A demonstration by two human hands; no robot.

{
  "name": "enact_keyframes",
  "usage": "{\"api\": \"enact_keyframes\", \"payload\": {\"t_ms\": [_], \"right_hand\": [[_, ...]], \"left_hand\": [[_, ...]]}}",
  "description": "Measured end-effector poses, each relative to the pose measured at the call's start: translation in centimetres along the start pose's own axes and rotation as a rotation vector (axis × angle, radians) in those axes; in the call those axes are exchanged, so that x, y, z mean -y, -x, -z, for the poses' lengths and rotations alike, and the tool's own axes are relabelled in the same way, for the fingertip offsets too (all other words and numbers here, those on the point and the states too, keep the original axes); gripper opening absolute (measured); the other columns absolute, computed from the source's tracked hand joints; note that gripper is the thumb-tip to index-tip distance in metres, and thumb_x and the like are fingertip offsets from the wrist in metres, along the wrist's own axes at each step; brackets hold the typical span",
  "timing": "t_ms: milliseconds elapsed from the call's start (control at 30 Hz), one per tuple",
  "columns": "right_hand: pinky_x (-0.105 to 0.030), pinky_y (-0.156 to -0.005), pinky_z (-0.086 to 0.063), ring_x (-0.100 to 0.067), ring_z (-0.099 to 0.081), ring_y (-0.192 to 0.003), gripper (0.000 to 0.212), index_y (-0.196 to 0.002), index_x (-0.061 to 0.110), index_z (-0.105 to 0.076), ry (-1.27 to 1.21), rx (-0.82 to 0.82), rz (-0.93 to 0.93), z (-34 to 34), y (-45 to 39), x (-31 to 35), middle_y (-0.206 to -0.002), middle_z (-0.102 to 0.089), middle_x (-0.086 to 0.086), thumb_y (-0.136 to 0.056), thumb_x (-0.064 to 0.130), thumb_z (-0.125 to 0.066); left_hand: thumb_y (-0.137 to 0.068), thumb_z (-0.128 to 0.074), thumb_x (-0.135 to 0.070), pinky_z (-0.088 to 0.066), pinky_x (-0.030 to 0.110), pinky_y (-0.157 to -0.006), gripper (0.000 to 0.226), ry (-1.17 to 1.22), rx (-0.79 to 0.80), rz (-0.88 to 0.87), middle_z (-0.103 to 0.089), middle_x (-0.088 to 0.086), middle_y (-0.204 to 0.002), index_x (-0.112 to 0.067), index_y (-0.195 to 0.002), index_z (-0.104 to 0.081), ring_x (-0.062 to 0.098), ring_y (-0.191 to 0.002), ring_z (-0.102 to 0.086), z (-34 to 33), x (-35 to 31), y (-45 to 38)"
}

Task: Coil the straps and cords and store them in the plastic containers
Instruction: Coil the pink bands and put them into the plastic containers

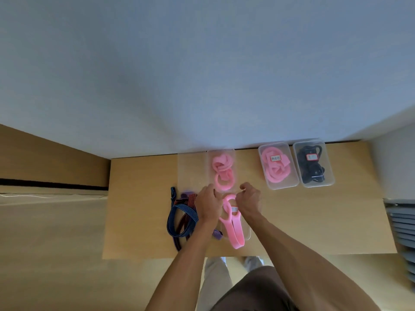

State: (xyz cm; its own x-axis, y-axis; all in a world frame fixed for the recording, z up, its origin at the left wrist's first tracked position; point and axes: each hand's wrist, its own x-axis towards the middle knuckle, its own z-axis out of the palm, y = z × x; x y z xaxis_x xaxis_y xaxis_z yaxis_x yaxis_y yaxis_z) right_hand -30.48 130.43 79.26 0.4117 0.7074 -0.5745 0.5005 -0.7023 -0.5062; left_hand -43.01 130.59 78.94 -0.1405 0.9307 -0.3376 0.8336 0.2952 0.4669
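Wooden table (314,221) against a pale wall, hands at centre.
Left hand (207,204) and right hand (249,202), fingers curled, grip pink strap (235,234); its long axis runs near-far, loop end toward the person, over a clear container (247,234).

Lighting: soft, even daylight, moderately bright; no hard glare. Shadows: faint, under both forearms at the table's (314,221) near edge. Focus: soft throughout, labels unreadable. Distortion: wide-angle bending of wall (202,75) and floor lines toward frame edges.

Bare forearms, no sleeves; brown shorts (258,288); light shoes (253,262) below.
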Motion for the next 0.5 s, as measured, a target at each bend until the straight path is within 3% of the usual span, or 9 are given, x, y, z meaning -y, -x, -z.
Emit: {"api": "enact_keyframes", "payload": {"t_ms": [100, 200, 333, 400, 500], "right_hand": [[-0.033, -0.071, -0.052, -0.030, -0.064, -0.086, 0.030, -0.113, 0.012, -0.066, 0.072, 0.130, -0.087, -1.1, 1.8, -2.5, -0.104, -0.070, -0.013, -0.084, 0.010, -0.060], [-0.035, -0.078, -0.050, -0.034, -0.063, -0.098, 0.034, -0.118, 0.012, -0.061, 0.124, 0.154, -0.106, -2.7, 2.4, -4.2, -0.113, -0.062, -0.014, -0.086, 0.024, -0.067], [-0.033, -0.076, -0.042, -0.034, -0.059, -0.100, 0.042, -0.122, 0.010, -0.054, 0.071, 0.090, -0.101, -4.6, 2.2, -4.8, -0.116, -0.056, -0.016, -0.085, 0.017, -0.070], [-0.030, -0.072, -0.035, -0.031, -0.056, -0.094, 0.044, -0.121, 0.008, -0.051, 0.024, 0.044, -0.098, -5.0, 1.9, -4.7, -0.113, -0.057, -0.015, -0.084, 0.017, -0.073], [-0.034, -0.076, -0.042, -0.032, -0.059, -0.097, 0.041, -0.118, 0.006, -0.057, 0.008, 0.051, -0.108, -4.9, 1.3, -4.7, -0.113, -0.061, -0.015, -0.084, 0.022, -0.074]], "left_hand": [[-0.095, -0.061, -0.023, -0.050, 0.030, -0.072, 0.021, -0.132, 0.217, 0.114, -0.066, 0.007, -0.110, -0.011, -0.112, -0.066, 0.024, -0.096, -0.066, -1.2, 1.4, 2.0], [-0.094, -0.064, -0.017, -0.056, 0.031, -0.080, 0.027, -0.155, 0.297, 0.102, -0.059, 0.008, -0.118, -0.015, -0.121, -0.065, 0.024, -0.099, -0.065, -2.7, 2.0, 2.0], [-0.086, -0.073, -0.018, -0.057, 0.041, -0.079, 0.025, -0.126, 0.269, 0.052, -0.063, 0.005, -0.113, -0.015, -0.111, -0.068, 0.025, -0.097, -0.066, -4.1, 2.4, 1.0], [-0.095, -0.062, -0.023, -0.055, 0.037, -0.076, 0.018, -0.190, 0.250, 0.028, -0.063, 0.004, -0.116, -0.015, -0.111, -0.067, 0.025, -0.097, -0.064, -4.5, 2.6, 0.9], [-0.098, -0.054, -0.020, -0.048, 0.033, -0.074, 0.019, -0.176, 0.222, -0.006, -0.061, 0.004, -0.118, -0.016, -0.111, -0.067, 0.025, -0.097, -0.063, -5.0, 2.7, 1.0]]}}
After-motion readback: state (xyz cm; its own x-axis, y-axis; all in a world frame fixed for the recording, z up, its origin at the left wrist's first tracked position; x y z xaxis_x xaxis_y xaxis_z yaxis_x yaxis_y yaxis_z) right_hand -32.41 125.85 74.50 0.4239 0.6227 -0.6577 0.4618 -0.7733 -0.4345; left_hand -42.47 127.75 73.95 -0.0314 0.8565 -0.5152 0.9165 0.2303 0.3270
